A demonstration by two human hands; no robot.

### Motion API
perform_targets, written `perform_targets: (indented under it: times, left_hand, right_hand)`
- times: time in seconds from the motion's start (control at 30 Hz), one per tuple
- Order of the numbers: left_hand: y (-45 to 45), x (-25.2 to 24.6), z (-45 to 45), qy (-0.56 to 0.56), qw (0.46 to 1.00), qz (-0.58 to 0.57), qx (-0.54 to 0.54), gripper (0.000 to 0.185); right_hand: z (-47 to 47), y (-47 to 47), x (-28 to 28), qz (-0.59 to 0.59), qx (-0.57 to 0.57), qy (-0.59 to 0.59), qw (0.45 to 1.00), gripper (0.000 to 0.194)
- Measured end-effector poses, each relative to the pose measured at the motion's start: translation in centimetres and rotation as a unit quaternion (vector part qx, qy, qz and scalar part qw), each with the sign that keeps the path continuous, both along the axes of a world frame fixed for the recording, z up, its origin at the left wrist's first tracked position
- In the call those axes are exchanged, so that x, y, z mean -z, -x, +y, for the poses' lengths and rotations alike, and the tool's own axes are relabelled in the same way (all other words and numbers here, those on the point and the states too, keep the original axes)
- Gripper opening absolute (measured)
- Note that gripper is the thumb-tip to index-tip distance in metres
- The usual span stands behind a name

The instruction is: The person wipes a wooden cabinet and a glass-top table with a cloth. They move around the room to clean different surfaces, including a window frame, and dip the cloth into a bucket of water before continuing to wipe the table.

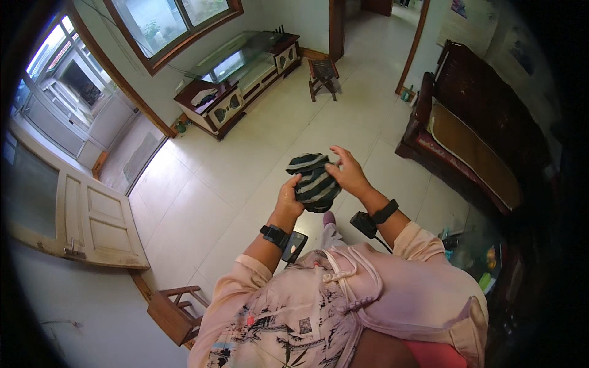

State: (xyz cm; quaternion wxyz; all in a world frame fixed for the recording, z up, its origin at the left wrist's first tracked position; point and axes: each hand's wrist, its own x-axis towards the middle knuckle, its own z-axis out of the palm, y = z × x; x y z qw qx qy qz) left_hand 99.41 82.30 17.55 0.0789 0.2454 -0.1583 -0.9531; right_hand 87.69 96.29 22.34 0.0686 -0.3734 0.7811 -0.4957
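A bundled cloth item with dark and light grey stripes (317, 188) is held in front of me, above the tiled floor. My left hand (291, 198) grips its left side, with the thumb on top and the other fingers largely hidden. At the upper right of the bundle is my right hand (350, 175). Its thumb tip overlaps the cloth's edge, while the index finger extends away from it. Whether the cloth is a garment or a cap cannot be told. Each wrist wears a black strap with a small box.
A glass-topped TV cabinet (257, 85) stands under the window, with a folding stool (323, 76) nearby. Right is a dark wooden sofa (478, 152); left, an open panelled door (96, 211). A small wooden chair (172, 317) stands lower left. A glass-topped table (474, 248) holds several items.
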Motion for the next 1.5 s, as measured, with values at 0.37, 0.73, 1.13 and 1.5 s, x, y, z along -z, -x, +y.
perform_targets:
  times: [0.37,0.73,1.13,1.5]
  left_hand:
    - [18.2,-2.1,-15.9,0.226,0.968,0.078,-0.082,0.026]
    - [40.2,-3.4,-34.9,0.169,0.982,0.076,0.024,0.041]
    - [63.7,-3.2,-52.8,0.283,0.947,0.088,0.126,0.048]
    - [73.4,0.5,-72.6,0.23,0.967,-0.066,-0.089,0.031]
  right_hand:
    - [-21.3,19.6,0.1,-0.013,-0.235,-0.05,0.971,0.092]
    - [-38.5,40.9,1.4,-0.424,-0.141,0.097,0.889,0.058]
    - [-53.8,65.7,5.1,-0.638,-0.041,0.246,0.729,0.028]
    - [-71.3,87.1,10.4,-0.696,0.045,0.172,0.696,0.028]
